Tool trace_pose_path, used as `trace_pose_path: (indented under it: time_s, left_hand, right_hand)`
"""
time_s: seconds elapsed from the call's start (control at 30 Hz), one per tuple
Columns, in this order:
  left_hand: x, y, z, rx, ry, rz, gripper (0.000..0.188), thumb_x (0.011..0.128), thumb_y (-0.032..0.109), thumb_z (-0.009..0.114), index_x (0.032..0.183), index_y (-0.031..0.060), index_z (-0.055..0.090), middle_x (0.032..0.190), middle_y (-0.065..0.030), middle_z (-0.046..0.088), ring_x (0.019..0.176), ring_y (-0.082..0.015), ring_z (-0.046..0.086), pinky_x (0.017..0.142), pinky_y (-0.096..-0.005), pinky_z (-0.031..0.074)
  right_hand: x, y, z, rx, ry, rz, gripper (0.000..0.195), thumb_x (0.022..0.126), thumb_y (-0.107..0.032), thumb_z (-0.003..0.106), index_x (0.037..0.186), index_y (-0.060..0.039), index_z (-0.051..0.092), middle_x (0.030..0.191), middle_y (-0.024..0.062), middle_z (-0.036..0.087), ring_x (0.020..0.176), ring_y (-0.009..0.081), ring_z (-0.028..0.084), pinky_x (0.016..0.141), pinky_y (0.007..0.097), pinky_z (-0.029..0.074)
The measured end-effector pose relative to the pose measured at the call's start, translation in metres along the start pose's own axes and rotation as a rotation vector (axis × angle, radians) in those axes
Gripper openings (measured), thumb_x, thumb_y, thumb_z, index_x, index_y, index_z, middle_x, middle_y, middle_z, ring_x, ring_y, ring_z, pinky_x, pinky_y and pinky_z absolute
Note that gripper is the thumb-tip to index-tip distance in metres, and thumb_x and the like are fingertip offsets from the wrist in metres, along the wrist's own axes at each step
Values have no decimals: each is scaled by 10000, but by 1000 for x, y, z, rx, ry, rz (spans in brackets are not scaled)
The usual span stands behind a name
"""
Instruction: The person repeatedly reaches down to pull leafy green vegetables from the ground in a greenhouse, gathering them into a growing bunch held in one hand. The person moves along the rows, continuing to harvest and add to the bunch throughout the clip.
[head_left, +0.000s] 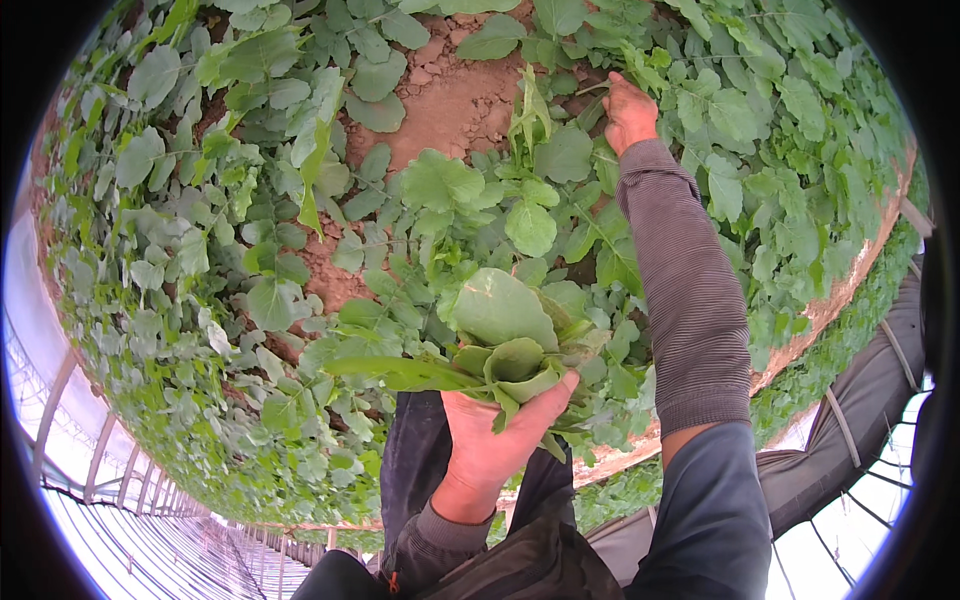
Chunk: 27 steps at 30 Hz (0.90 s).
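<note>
My left hand (491, 439) is closed around a bundle of broad green leaves (506, 315) in front of my knees. Its thumb lies across the right side of the bundle, and one long leaf sticks out to the left. My right hand (630, 112) reaches far forward, low among the leafy plants. Its fingers are curled on a pale leaf stalk (594, 88), which points left out of the fist. Foliage hides where that stalk leads. Just left of this hand rises a folded, upright leaf (532, 112).
Low leafy plants (180, 255) with lobed leaves surround me on all sides. Bare reddish soil (457, 101) shows ahead between them. A soil-coloured strip (840, 289) borders the plants at right. Greenhouse hoops (97, 457) and a rolled grey cover (825, 435) stand at the sides.
</note>
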<state>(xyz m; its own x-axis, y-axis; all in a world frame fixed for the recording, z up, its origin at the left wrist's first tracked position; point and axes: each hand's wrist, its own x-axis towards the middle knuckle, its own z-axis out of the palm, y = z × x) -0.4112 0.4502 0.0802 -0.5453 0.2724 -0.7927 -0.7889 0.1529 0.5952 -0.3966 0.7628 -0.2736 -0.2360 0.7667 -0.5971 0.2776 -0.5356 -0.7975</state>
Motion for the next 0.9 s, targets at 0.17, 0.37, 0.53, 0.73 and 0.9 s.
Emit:
trace_pose_path:
  time_s: [0.17,0.37,0.53,0.73,0.9]
  left_hand:
    - [-4,0,2,9,29,17,329,749,-38,832,1016,13,648,953,-41,687,837,-117,648,751,-279,540]
    - [-12,-1,5,153,72,-36,296,784,-57,793,1027,19,640,982,-23,678,836,-113,630,750,-265,518]
    - [-24,-15,18,146,61,-26,264,805,-37,736,1059,-7,672,1017,-55,702,892,-142,645,806,-291,515]
    - [-42,-44,20,312,-136,-96,323,774,-122,742,1058,5,655,1005,-55,701,883,-138,675,786,-282,549]
    - [-59,-76,25,354,-158,30,408,758,-129,747,1125,-3,623,1059,-75,692,935,-155,678,822,-291,552]
  right_hand:
    - [-20,-51,-8,-87,-263,98,278,998,49,451,1227,102,601,1243,81,592,1041,142,575,961,323,583]
    - [-133,-130,-8,-140,-237,-71,229,976,-29,542,1091,71,713,978,47,685,809,146,612,772,285,576]
    - [-314,-156,-64,-654,-607,-348,225,827,-30,627,1007,77,707,898,151,680,722,268,648,694,384,541]
    - [-414,-141,-98,-534,-619,-40,534,835,-15,580,1353,17,453,1121,269,628,959,479,627,801,487,528]
    - [-439,-122,-132,-322,-545,-75,765,843,1,542,1546,-39,244,1244,309,586,1063,495,612,896,479,516]
